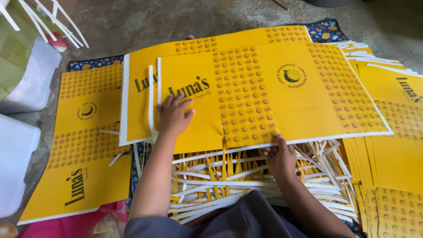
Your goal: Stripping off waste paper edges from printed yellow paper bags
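Note:
A large yellow printed cardboard sheet point(282, 92) with dot patterns and a round black emblem lies flat in front of me, on top of another yellow sheet point(136, 105). My left hand point(175, 115) presses flat on the top sheet near its left edge, fingers spread. A thin white strip point(152, 101) stands partly torn off along that left edge. My right hand point(280, 156) grips the sheet's white lower edge, thumb on top.
A heap of white and yellow paper strips point(246, 180) lies under my arms. Stacks of yellow sheets sit at the right point(392, 145) and left point(83, 145). White plastic containers point(26, 75) stand at far left on the concrete floor point(145, 22).

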